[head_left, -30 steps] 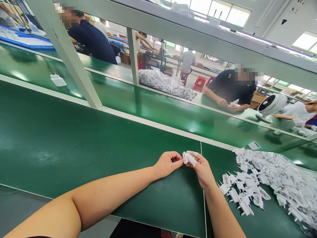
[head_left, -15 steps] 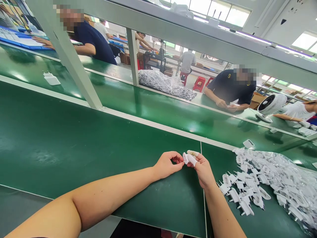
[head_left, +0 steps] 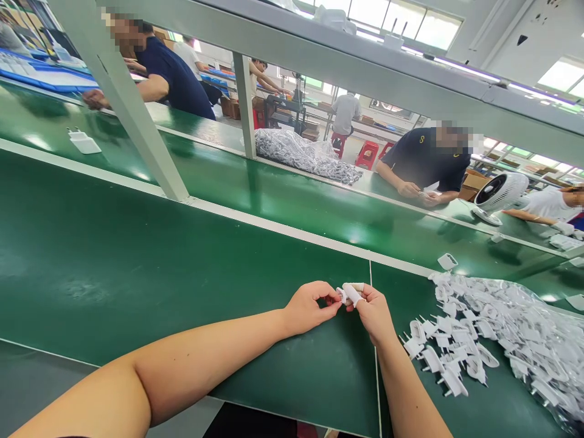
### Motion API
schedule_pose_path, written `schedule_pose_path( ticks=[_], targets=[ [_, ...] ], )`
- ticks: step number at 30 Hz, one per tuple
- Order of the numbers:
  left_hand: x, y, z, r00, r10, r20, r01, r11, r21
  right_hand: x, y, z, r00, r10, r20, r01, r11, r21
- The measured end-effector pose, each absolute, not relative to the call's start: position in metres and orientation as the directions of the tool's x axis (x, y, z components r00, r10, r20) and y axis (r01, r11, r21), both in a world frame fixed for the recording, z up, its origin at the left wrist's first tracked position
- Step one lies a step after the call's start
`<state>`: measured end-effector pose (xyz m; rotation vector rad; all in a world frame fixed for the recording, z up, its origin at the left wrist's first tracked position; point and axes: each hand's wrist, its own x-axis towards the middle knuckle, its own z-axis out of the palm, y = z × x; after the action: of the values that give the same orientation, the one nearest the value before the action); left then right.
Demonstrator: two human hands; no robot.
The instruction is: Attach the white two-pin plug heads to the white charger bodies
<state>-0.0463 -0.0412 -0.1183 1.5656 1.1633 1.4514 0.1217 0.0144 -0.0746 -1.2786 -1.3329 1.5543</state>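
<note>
Between my two hands, just above the green worktop (head_left: pixel 191 267), is a small white plug piece (head_left: pixel 341 295). My right hand (head_left: pixel 368 307), with white covers on its thumb and a finger, pinches the piece. My left hand (head_left: pixel 314 307) has its thumb and fingertips closed against the other side of it. Fingers hide most of the piece. To the right of my right hand lies a loose pile of white plug pieces with pins (head_left: pixel 451 353), spilling beside a clear plastic bag (head_left: pixel 533 328) full of more.
Beyond a pale rail (head_left: pixel 283 228) runs a green conveyor belt (head_left: pixel 292 201) with a white charger (head_left: pixel 84 142) at left and another white piece (head_left: pixel 448 261) near the bag. A slanted post (head_left: pixel 132 115) rises at left. Co-workers sit across the belt, near a white fan (head_left: pixel 499 193).
My right fingers have closed in around the plug piece, which has turned slightly. White pieces on the belt have moved left. The co-worker at far left has shifted an arm.
</note>
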Motion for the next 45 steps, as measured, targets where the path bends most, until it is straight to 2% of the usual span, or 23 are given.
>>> schedule_pose_path(
  ticks=[11, 19, 28, 45],
  targets=[
    [-0.05, -0.038, -0.117, -0.126, 0.951, 0.284, 0.166, -0.262, 0.951, 0.123, 0.016, -0.082, -0.32, 0.925, -0.207, 0.133, -0.173, -0.976],
    [-0.05, -0.038, -0.114, -0.11, 0.969, 0.22, 0.122, -0.207, 0.971, 0.128, 0.016, -0.087, -0.27, 0.951, -0.151, 0.148, -0.114, -0.982],
    [-0.051, -0.036, -0.113, -0.078, 0.98, 0.181, 0.082, -0.174, 0.981, 0.127, 0.016, -0.083, -0.319, 0.935, -0.157, 0.1, -0.131, -0.986],
    [-0.051, -0.035, -0.119, -0.096, 0.985, 0.146, 0.055, -0.141, 0.988, 0.126, 0.016, -0.082, -0.305, 0.939, -0.159, 0.098, -0.135, -0.986]
  ],
)
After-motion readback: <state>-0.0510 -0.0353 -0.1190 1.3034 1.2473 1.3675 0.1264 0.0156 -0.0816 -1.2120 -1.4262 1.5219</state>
